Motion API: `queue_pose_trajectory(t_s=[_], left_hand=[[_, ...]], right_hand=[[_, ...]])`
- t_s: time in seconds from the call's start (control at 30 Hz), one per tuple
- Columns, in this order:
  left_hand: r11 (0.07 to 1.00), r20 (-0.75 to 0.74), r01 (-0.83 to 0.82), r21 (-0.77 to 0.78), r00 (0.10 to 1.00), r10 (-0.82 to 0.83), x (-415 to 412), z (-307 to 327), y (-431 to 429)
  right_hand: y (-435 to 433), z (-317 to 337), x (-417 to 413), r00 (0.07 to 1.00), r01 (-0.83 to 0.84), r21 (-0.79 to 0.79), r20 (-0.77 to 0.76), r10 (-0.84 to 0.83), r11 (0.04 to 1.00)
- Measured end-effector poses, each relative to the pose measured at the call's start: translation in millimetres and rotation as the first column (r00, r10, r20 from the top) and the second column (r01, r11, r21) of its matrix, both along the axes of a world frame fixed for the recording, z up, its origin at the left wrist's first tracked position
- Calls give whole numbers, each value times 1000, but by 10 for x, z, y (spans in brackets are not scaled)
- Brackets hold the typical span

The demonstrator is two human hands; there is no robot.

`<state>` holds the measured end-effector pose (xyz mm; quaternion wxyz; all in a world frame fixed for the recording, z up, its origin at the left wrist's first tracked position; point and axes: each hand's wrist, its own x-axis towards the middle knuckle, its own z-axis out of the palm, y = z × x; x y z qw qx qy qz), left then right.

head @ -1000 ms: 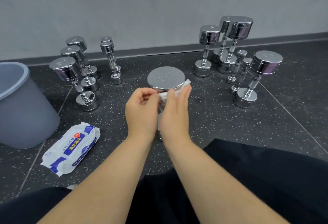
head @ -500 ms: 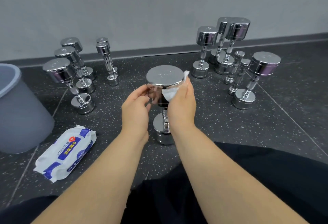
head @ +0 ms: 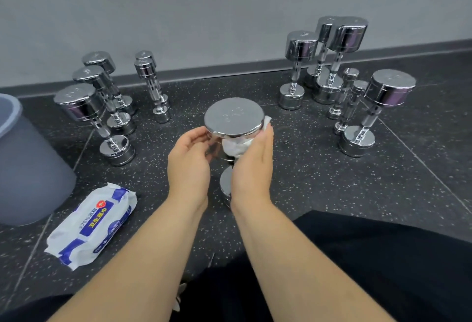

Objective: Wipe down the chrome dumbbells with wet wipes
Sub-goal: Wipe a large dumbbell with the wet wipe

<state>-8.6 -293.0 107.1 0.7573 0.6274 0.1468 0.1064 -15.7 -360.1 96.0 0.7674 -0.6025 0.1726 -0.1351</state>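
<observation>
A large chrome dumbbell (head: pixel 233 117) stands upright on the dark floor right in front of me. My left hand (head: pixel 189 160) cups the left side of its upper head. My right hand (head: pixel 252 166) presses a white wet wipe (head: pixel 236 146) against the right side and underside of that head. Its handle is hidden behind my hands; part of the lower head shows between my wrists. Several more chrome dumbbells stand upright in a left group (head: pixel 102 107) and a right group (head: pixel 339 76).
A blue-and-white pack of wet wipes (head: pixel 93 224) lies on the floor at the left. A grey plastic bin (head: pixel 28 168) stands at the far left edge. A grey wall with a dark skirting runs behind the dumbbells. My dark-trousered legs fill the bottom.
My right hand has slid the wipe round the dumbbell's upper head, from the front toward the right side. My left hand has opened and shifted to cup the left side.
</observation>
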Motion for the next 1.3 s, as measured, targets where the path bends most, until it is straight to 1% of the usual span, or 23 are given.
queue_pose_trajectory(t_s=[0.07,0.1,0.13,0.17,0.2,0.23,0.27,0.3,0.4,0.43,0.5,0.57,0.63,0.7,0.77,0.83,0.9,0.97,1.0,1.1,1.17,1.23,1.3], left_hand=[[1000,-3,26,-18,1000,-26,-13,1,-28],[999,-4,32,-20,999,-32,-27,0,-38],[999,-7,30,-15,1000,-30,-42,-1,-37],[1000,-9,23,-7,1000,-23,-56,5,-26],[1000,-10,15,0,1000,-15,-56,12,-11],[1000,-9,10,4,1000,-10,-51,22,3],[1000,-9,8,6,1000,-8,-43,28,11],[1000,-11,9,4,1000,-9,-39,33,9],[1000,-20,20,18,1000,-19,-51,33,-22],[1000,-24,17,24,1000,-17,-61,33,-27],[1000,-29,6,19,1000,-5,-57,38,-7],[1000,-39,-8,5,999,8,-37,44,15],[1000,-49,-16,-3,999,16,-27,59,5],[1000,-52,-21,-13,998,21,-33,66,-11],[999,-57,-33,-10,998,32,-5,62,-19],[999,-63,-51,-4,997,51,39,47,-15],[998,-77,-67,4,995,67,50,40,-16],[997,-75,-74,34,994,76,69,44,-18],[996,-80,-75,44,994,78,68,37,-20],[995,-92,-88,47,992,92,91,28,-30],[994,-95,-90,55,991,95,93,24,-40],[994,-107,-90,62,990,97,97,15,-35],[993,-120,-94,68,988,101,102,3,-27]], right_hand=[[-227,109,237,993,48,83,-113,-38,995],[-312,141,331,982,34,141,-187,-7,989],[-361,160,379,969,-3,155,-244,41,988],[-361,165,372,967,-45,92,-246,66,995],[-334,188,323,979,-81,10,-185,81,997],[-285,192,287,991,-84,-14,-109,82,996],[-272,195,268,993,-95,21,-71,96,995],[-309,199,324,991,-86,80,-94,93,993],[-530,196,476,946,-98,215,-282,158,972],[-581,160,516,936,-127,207,-300,186,970],[-608,177,552,933,-235,162,-238,269,958],[-617,188,628,928,-308,73,-199,316,949],[-697,238,723,901,-358,4,-260,347,934],[-785,320,817,836,-475,-36,-330,438,879],[-848,461,969,739,-634,-29,-319,594,773],[-835,550,1083,667,-715,4,-292,685,699],[-791,503,1130,660,-704,26,-344,668,710],[-801,310,1133,686,-632,56,-424,592,773],[-813,195,1093,686,-600,125,-429,588,790],[-807,99,1003,677,-579,270,-366,638,769],[-787,139,990,734,-516,296,-330,593,804],[-730,171,916,812,-387,314,-329,482,867],[-648,146,778,856,-252,357,-351,379,900]])
